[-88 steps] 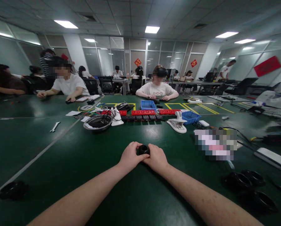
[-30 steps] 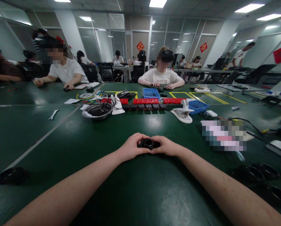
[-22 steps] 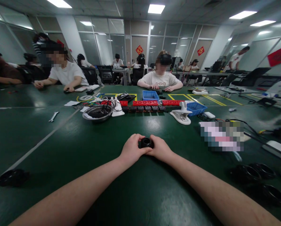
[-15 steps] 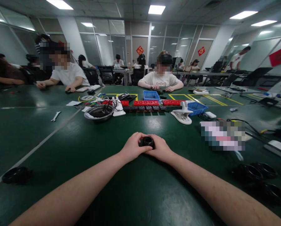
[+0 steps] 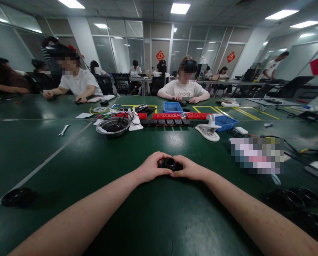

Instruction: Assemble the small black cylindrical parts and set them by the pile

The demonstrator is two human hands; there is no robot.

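Both hands are working on one item: the left hand (image 5: 151,168) and the right hand (image 5: 192,168) are meeting at the middle of the near desk (image 5: 137,220), their fingers wrapping a small black ring part (image 5: 170,163) and grasping it from opposite sides. The part is sitting between the two hands, its round opening facing up and towards the wearer; whether its underside is touching the desk is staying hidden. The step in hand is appearing to be two-handed holding or adjusting — which of these, the view is not settling. Any further handling is seemingly calling for even pressure from both sides, since the smooth curved wall is likely offering little purchase. As to materials, the part is showing a glossy dark finish, probably moulded plastic, with darker bulk extending sideways under the fingers. Three black rings (image 5: 285,199) of wider opening are lying near the right forearm, and a loose black piece (image 5: 17,197) is resting well to the left. The desk is presenting a smooth green surface, reflecting the ceiling lights. Farther off, a bright metal wrench (image 5: 64,130) is lying flat, and a shiny steel bowl (image 5: 113,134) is holding dark, tangled contents.
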